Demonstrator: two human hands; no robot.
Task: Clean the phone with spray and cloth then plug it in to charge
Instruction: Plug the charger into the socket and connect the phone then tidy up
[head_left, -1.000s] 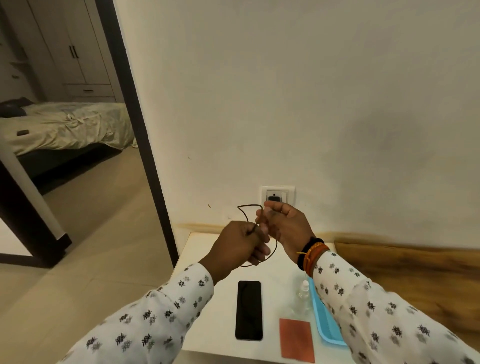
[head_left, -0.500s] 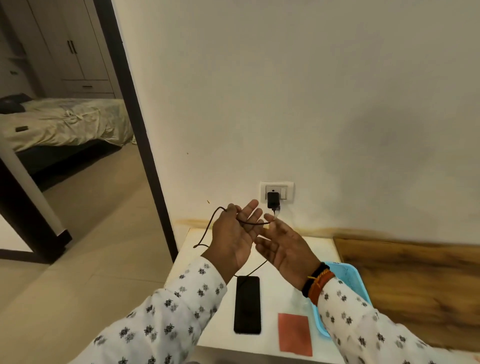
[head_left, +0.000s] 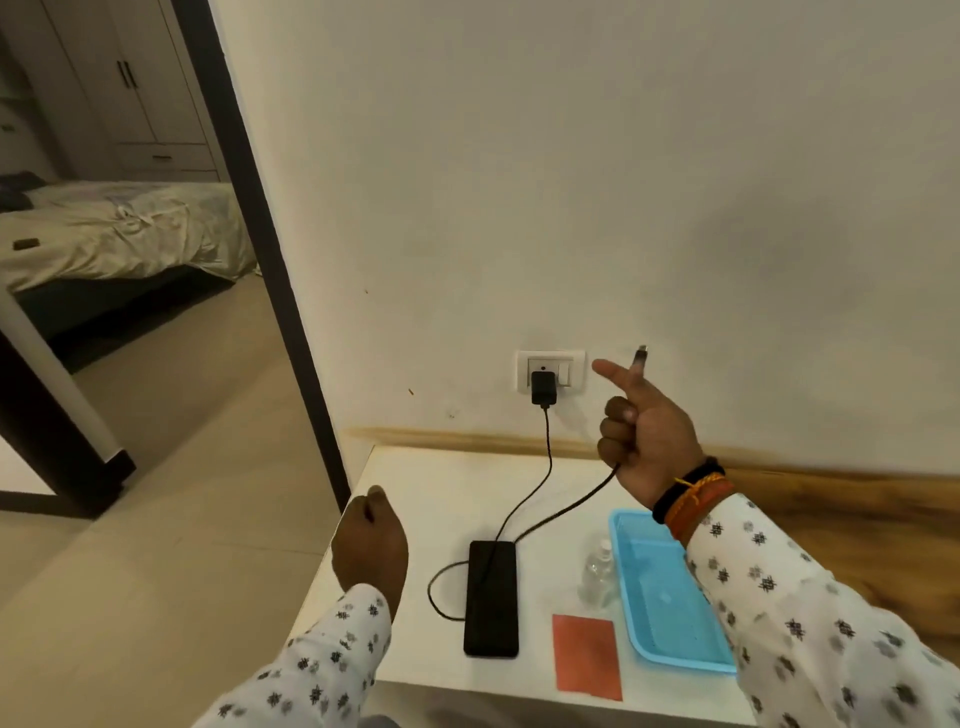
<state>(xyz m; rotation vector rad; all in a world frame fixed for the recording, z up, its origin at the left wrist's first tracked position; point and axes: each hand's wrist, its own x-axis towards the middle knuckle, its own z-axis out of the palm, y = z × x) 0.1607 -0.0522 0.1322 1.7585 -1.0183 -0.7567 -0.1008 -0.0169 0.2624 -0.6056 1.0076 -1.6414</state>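
On desk: black phone flat, screen dark, cable draped over its top. Charger seated in wall socket. Right hand raised, curled on cable, plug end up. Left hand loosely fisted, empty.

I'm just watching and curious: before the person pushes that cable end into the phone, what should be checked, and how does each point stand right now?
1. Adapter seated in the wall socket: ok.
2. Connector tip held in the right hand: ok, it sticks up past the fingers.
3. Cable free of snags: not ok, it loops across the phone.
4. Phone lying flat on the table: ok.
5. Phone's charging port facing the hand: cannot tell.
6. Left hand free to steady the phone: ok, it holds nothing visible.
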